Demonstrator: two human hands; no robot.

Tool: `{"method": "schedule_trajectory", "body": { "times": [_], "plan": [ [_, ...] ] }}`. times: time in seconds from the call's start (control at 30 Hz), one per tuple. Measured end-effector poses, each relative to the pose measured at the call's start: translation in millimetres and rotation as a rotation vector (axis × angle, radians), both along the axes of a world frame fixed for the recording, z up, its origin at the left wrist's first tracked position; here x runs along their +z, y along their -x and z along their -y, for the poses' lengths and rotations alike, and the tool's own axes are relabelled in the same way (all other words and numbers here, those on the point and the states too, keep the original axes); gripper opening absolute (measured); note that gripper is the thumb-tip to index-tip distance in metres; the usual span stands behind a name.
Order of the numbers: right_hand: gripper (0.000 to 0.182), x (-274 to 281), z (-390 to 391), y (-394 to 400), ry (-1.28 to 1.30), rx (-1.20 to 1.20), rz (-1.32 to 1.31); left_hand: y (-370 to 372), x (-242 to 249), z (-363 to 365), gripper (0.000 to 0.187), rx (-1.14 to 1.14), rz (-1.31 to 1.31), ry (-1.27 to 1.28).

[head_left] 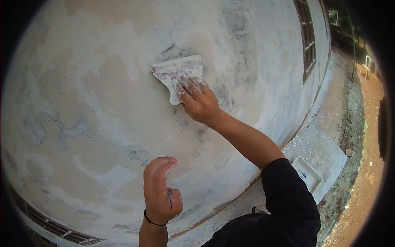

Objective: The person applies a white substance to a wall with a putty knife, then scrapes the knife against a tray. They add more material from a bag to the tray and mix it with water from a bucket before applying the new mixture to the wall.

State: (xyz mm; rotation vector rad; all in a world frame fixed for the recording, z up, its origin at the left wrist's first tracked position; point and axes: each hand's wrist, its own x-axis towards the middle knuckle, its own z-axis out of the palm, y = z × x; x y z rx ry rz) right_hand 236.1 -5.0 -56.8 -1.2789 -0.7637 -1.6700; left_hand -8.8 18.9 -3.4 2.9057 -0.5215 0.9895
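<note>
Right hand (201,102) clamps the putty spreader (175,72); I'd press its edge evenly along the wall (107,115). Left hand (159,193): empty, thumb apart.

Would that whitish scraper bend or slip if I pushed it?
The scraper looks thin and broad, so it may be light and a bit bendy. White smears mark it and the right hand, so it might slip.

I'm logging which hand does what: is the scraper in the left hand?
No, the right hand holds the scraper, while the left hand is lower in the picture, apart from it.
</note>
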Motion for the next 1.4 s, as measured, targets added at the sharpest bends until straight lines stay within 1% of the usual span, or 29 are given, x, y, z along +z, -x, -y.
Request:
{"method": "schedule_trajectory", "body": {
  "times": [0.13,0.2,0.3,0.8,0.93,1.0,1.13,1.17,1.2,1.23,1.3,1.37,1.4],
  "plan": [
    [0.028,-6,-6,4,0.038,0.066,-0.056,6,-1,-7,0.059,0.035,0.004,0.018],
    [0.034,-9,-6,5,0.095,0.097,-0.087,8,-2,-9,0.059,0.041,0.006,0.016],
    [0.038,-11,-6,4,0.132,0.119,-0.096,7,-2,-8,0.059,0.023,0.003,0.027],
    [0.043,-32,0,13,0.249,0.244,-0.153,1,-5,0,0.06,-0.008,-0.006,0.042],
    [0.042,-38,1,18,0.269,0.249,-0.15,2,-5,2,0.06,0.005,-0.006,0.034],
    [0.038,-41,2,20,0.277,0.253,-0.15,2,-5,3,0.06,0.006,-0.006,0.031],
    [0.042,-47,7,24,0.291,0.227,-0.116,2,-6,6,0.059,0.007,-0.006,0.038],
    [0.038,-48,10,26,0.288,0.206,-0.116,2,-6,6,0.059,0.007,-0.007,0.036],
    [0.034,-45,16,28,0.283,0.184,-0.115,2,-6,7,0.059,0.003,-0.006,0.033],
    [0.034,-41,25,28,0.279,0.179,-0.113,2,-5,7,0.059,0.001,-0.009,0.027],
    [0.023,-32,53,29,0.236,0.168,-0.127,0,-4,7,0.059,-0.005,-0.009,0.019],
    [0.022,-11,86,13,0.159,0.241,-0.221,-3,-3,8,0.059,-0.008,-0.006,0.016],
    [0.025,2,106,5,0.139,0.272,-0.328,-4,-3,9,0.059,-0.01,-0.003,0.015]
  ]
}}
